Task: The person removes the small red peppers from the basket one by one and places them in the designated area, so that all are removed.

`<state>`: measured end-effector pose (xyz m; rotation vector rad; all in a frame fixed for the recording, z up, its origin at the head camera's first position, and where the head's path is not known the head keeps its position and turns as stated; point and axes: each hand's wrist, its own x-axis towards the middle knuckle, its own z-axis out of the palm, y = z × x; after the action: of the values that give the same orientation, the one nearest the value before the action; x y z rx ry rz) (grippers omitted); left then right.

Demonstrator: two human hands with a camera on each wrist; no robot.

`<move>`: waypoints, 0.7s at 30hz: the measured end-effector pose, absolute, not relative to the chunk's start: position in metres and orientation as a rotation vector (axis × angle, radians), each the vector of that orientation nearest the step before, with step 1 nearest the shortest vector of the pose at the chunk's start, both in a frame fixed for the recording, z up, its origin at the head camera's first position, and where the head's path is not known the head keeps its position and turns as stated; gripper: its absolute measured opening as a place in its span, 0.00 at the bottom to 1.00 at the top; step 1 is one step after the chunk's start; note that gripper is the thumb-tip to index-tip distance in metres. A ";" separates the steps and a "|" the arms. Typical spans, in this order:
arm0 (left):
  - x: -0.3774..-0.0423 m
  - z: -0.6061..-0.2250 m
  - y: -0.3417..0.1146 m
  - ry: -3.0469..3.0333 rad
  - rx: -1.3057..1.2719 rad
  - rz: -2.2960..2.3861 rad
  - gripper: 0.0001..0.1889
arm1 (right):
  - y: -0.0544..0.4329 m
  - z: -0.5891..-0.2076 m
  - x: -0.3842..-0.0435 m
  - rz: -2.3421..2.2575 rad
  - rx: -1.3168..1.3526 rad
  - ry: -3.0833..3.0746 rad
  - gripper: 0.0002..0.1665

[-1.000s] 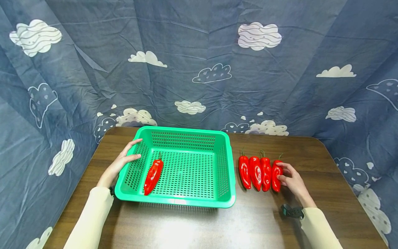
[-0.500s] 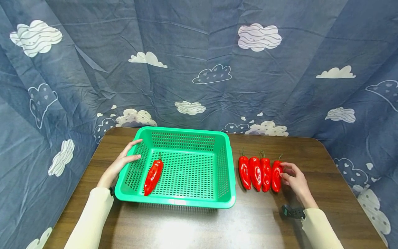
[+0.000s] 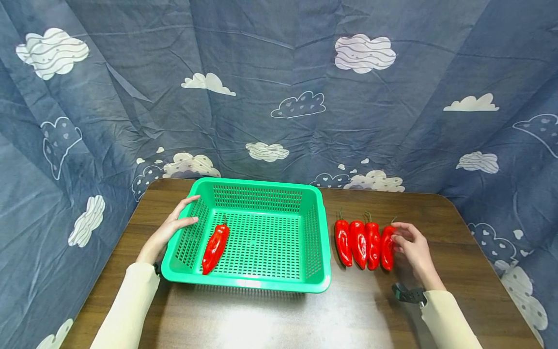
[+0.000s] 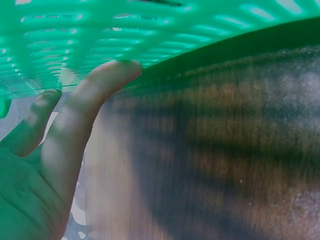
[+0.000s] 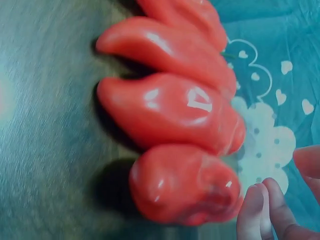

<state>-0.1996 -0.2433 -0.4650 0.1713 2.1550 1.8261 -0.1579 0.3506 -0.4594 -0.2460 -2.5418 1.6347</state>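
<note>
Several glossy red peppers lie side by side on the wooden table, stems pointing away. My right hand [image 3: 413, 247] is at the rightmost red pepper [image 3: 387, 249], thumb and bent fingers close to its stem end. In the right wrist view this pepper [image 5: 182, 185] appears end-on, with spread fingertips [image 5: 251, 202] beside it and nothing gripped between them. My left hand [image 3: 167, 230] rests at the left rim of a green plastic basket [image 3: 244, 282], fingers fairly straight. The left wrist view shows the thumb [image 4: 107, 82] against the slotted wall. Inside the basket lies another red pepper [image 3: 215, 249].
The wooden table [image 3: 270, 320] has rounded back corners. Behind it hangs a blue curtain [image 3: 301, 140] with white clouds, reaching down to the back edge. Narrow gaps part the basket from the row and the peppers [image 3: 358, 245] from each other.
My right hand has slid slightly up along the rightmost pepper toward its stem, its fingertips coming off the pepper's body. The peppers, basket and left hand stay almost the same.
</note>
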 end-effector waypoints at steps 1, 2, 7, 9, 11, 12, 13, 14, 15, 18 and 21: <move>-0.200 -0.465 -0.243 2.154 0.170 1.827 0.31 | 0.349 -0.458 -0.158 1.647 -0.242 -2.535 0.20; -0.200 -0.465 -0.244 2.153 0.173 1.827 0.31 | 0.348 -0.458 -0.159 1.659 -0.238 -2.528 0.19; -0.199 -0.464 -0.244 2.154 0.186 1.831 0.32 | 0.339 -0.455 -0.160 1.706 -0.198 -2.525 0.15; -0.199 -0.463 -0.243 2.153 0.189 1.832 0.33 | 0.334 -0.453 -0.161 1.724 -0.182 -2.526 0.15; -0.199 -0.463 -0.243 2.153 0.188 1.832 0.33 | 0.330 -0.451 -0.161 1.740 -0.165 -2.528 0.16; -0.199 -0.462 -0.242 2.156 0.189 1.832 0.33 | 0.327 -0.450 -0.162 1.754 -0.157 -2.523 0.17; -0.199 -0.462 -0.242 2.158 0.191 1.831 0.33 | 0.326 -0.449 -0.162 1.761 -0.148 -2.526 0.17; -0.199 -0.462 -0.242 2.161 0.192 1.830 0.33 | 0.324 -0.448 -0.162 1.770 -0.141 -2.531 0.18; -0.199 -0.462 -0.242 2.162 0.190 1.830 0.33 | 0.322 -0.448 -0.162 1.776 -0.133 -2.537 0.19; -0.199 -0.462 -0.242 2.166 0.190 1.829 0.33 | 0.316 -0.444 -0.162 1.773 -0.114 -2.559 0.20; -0.199 -0.462 -0.242 2.152 0.187 1.837 0.33 | 0.310 -0.440 -0.163 1.773 -0.095 -2.579 0.20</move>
<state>-0.1988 -0.2417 -0.4619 0.1873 2.1524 1.8373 -0.1627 0.3104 -0.4397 -0.0955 -2.5785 1.7727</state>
